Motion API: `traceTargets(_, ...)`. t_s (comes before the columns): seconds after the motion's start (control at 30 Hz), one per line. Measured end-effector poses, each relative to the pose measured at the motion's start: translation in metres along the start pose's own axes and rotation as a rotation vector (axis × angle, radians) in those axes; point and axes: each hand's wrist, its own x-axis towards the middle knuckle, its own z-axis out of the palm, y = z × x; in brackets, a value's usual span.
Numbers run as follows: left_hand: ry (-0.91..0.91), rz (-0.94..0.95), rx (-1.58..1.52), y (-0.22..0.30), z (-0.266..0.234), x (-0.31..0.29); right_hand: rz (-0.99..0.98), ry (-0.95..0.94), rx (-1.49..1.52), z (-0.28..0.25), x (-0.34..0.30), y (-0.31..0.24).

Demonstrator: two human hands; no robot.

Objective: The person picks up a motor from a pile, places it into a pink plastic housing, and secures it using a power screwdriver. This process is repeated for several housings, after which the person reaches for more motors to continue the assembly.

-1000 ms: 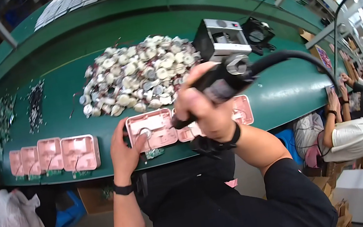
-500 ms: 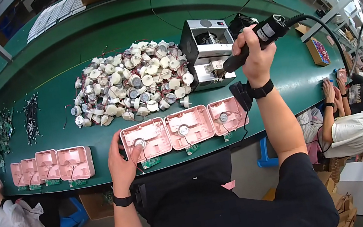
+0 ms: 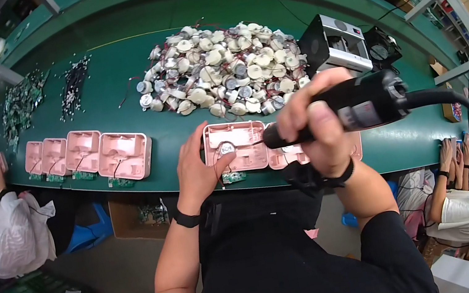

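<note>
My right hand [image 3: 322, 125] is wrapped round a black corded electric screwdriver [image 3: 364, 101]. Its thin bit points left, into the open pink plastic case [image 3: 255, 156] in front of me. At that case's left wall, my left hand [image 3: 196, 169] grips the edge, fingers outside and thumb inside by a round silver motor [image 3: 226, 148]. A small green circuit board [image 3: 234, 177] hangs at the near edge of the case. To its right, further pink cases [image 3: 279, 158] are mostly hidden behind my right hand and the screwdriver.
A heap of white motors with wires [image 3: 227, 69] lies behind the cases. Right of it stands a silver-and-black machine [image 3: 334, 44]. Several pink cases [image 3: 126, 156] stand in a row at left, below piles of circuit boards [image 3: 24, 108] and small dark parts [image 3: 74, 90]. Co-workers sit at both sides.
My right hand has brought the screwdriver from the machine down and nearer, to the leftmost case before me. The view has shifted left; my left hand stays on that case.
</note>
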Motion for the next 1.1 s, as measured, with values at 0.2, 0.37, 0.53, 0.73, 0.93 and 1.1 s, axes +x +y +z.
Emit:
traceTargets(0.2, 0.041, 0.070, -0.001, -0.002, 0.000, -0.001, 0.017, -0.193, -0.136, 0.027, -0.006, 0.055)
traceTargets(0.37, 0.059, 0.097, -0.011, -0.008, 0.003, -0.002, 0.042, -0.194, -0.123, 0.043, -0.008, 0.073)
traceTargets(0.53, 0.088, 0.122, -0.012, -0.010, 0.004, -0.002, 0.068, -0.203, -0.167, 0.042, -0.009, 0.084)
traceTargets(0.73, 0.110, 0.138, -0.035, -0.007, 0.000, -0.004, 0.109, -0.201, -0.086, 0.047, -0.013, 0.090)
traceTargets(0.93, 0.029, 0.142, -0.041, -0.002, -0.003, -0.001, 0.051, -0.196, -0.173, 0.043, -0.009, 0.097)
traceTargets(1.1, 0.017, 0.123, -0.041, -0.008, -0.004, 0.000, 0.044, -0.075, -0.127, 0.049, -0.002, 0.066)
